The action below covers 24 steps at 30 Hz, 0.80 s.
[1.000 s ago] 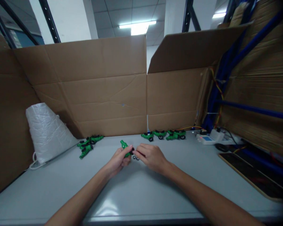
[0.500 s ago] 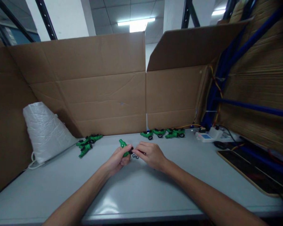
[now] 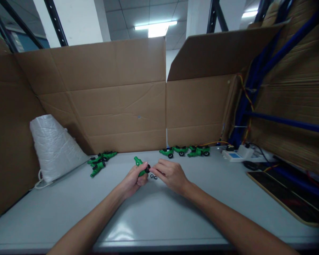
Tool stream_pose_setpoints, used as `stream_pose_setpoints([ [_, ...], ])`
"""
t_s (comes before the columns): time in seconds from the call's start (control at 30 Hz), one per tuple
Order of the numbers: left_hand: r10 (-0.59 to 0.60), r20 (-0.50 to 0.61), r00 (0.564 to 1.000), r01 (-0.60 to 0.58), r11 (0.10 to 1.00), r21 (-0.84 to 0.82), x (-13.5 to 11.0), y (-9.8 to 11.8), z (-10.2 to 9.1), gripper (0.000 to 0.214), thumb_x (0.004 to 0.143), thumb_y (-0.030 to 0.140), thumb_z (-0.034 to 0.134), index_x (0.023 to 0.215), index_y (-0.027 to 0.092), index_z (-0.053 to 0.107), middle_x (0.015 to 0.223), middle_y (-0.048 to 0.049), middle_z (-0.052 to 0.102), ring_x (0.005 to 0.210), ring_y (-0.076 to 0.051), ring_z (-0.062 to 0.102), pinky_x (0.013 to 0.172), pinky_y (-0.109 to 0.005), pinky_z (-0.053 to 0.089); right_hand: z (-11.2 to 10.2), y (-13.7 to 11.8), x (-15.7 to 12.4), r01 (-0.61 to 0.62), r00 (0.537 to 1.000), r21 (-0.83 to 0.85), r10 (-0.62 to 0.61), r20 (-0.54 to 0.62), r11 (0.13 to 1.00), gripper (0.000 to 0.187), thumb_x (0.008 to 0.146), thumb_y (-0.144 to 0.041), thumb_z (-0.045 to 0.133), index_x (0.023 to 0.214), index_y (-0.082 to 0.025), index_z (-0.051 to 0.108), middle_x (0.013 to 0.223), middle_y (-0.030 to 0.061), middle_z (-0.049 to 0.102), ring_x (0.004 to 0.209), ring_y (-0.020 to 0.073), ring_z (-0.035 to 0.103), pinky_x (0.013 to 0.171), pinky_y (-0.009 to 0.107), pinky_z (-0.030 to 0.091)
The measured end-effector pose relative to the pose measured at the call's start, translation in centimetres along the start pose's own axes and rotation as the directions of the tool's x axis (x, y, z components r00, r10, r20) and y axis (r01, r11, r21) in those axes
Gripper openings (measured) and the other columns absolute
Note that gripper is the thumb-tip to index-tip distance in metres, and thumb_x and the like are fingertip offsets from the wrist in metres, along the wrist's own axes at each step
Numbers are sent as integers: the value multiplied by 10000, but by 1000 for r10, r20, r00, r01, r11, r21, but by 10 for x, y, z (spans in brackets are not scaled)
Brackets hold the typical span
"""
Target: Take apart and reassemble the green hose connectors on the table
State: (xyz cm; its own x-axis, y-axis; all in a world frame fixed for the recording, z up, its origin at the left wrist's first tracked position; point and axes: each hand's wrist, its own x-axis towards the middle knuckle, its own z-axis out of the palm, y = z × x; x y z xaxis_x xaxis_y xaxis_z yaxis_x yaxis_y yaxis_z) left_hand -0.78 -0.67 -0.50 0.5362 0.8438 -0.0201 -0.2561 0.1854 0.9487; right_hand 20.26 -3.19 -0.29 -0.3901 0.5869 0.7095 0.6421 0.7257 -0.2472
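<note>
My left hand (image 3: 134,180) is wrapped round a small green toy car (image 3: 139,164). The car's narrow end points up and away, and its black wheel end is turned to the right. At that wheel, the thumb and fingertips of my right hand (image 3: 170,174) are pinched together, touching or very close to it. Whatever sits between those fingertips is too small to make out. Two small black rings (image 3: 153,176) lie on the table just below the fingertips, between my hands.
Several similar green toy cars (image 3: 102,160) lie in a group at the left, with more green cars (image 3: 199,151) along the back cardboard wall (image 3: 117,117). A white plastic bag (image 3: 54,148) leans at the left. A power strip (image 3: 234,156) and a dark panel (image 3: 284,198) are at the right.
The toy car has turned slightly in my left hand, so its black wheel shows more. My right fingertips have shifted a little at the wheel. The whole view has moved slightly.
</note>
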Motion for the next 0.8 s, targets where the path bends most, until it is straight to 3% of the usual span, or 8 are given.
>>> stream_pose_setpoints([
  [0.33,55,-57,997,-55,998,-15,3,0,3,461,870,562,780,829,146,586,517,116,316,459,-46,195,456,-199,174,8,-5,1,-95,995,100,98,-24,990,422,1113,-419,464,846,-215,719,801,37,642,739,172,600,719,297,427],
  [0.63,80,-129,988,-84,996,-32,7,3,3,478,846,576,790,808,167,544,507,118,321,438,-43,211,430,-189,150,9,-8,2,-112,994,254,110,21,961,298,1121,-344,432,1054,-221,695,989,75,699,923,209,664,866,329,501],
  [0.8,150,-255,955,-141,989,53,7,2,5,533,824,610,793,722,175,503,499,113,317,433,-37,225,429,-190,149,11,-16,3,-144,989,294,146,16,945,235,1122,-294,401,1162,-245,628,1118,87,704,1022,230,678,902,358,514],
])
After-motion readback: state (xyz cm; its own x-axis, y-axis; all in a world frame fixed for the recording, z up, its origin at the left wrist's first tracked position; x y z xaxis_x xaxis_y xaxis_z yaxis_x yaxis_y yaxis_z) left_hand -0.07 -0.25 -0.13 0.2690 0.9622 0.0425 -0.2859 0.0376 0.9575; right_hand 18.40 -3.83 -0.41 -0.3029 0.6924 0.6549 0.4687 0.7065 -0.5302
